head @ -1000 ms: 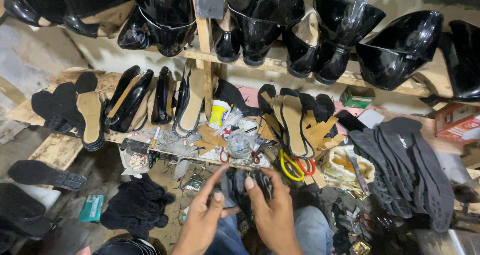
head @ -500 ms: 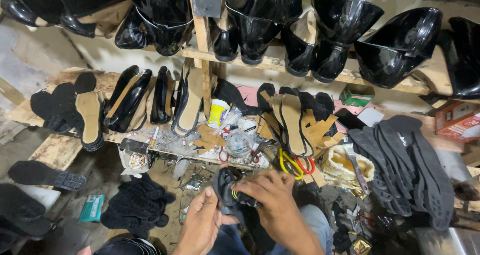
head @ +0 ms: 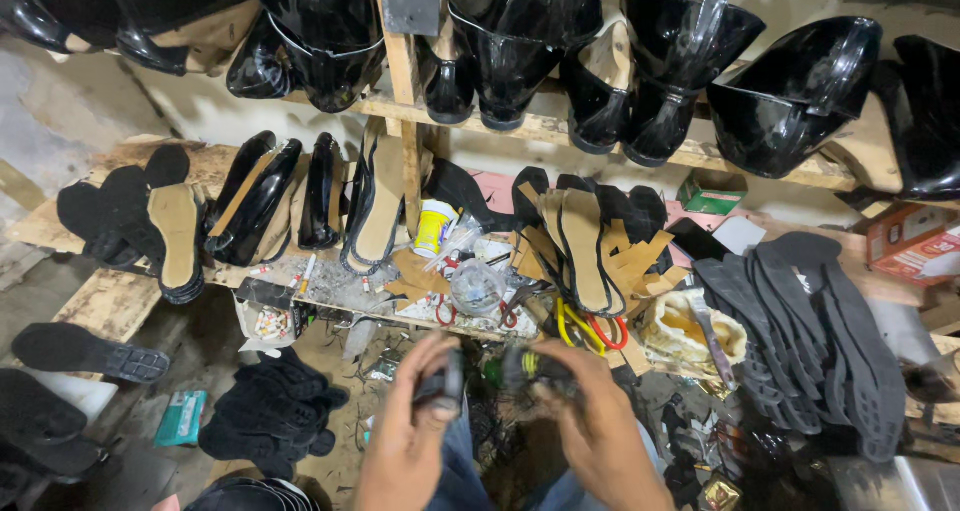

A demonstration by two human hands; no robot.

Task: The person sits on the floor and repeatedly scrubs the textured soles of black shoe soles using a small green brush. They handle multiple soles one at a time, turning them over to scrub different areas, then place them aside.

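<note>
My left hand [head: 410,431] and my right hand [head: 600,431] are raised side by side at the bottom middle, over my lap. Between them they hold a black shoe piece [head: 485,376]. The left fingers pinch its left end and the right fingers curl over its right end. Motion blur hides its exact shape. Just beyond the hands is the front edge of a cluttered wooden workbench [head: 120,301].
The bench carries insoles [head: 585,236], black shoe uppers [head: 255,201], a white-and-yellow glue pot [head: 435,228], scissors with yellow and red handles [head: 585,326], and stacked black soles [head: 800,321]. Glossy black shoes [head: 520,41] fill the shelf above. Black soles [head: 80,351] and scraps lie on the floor at left.
Both hands lifted toward the bench and spread apart. The right hand, which lay across the black piece, has shifted to its right end; the left hand now grips the left end.
</note>
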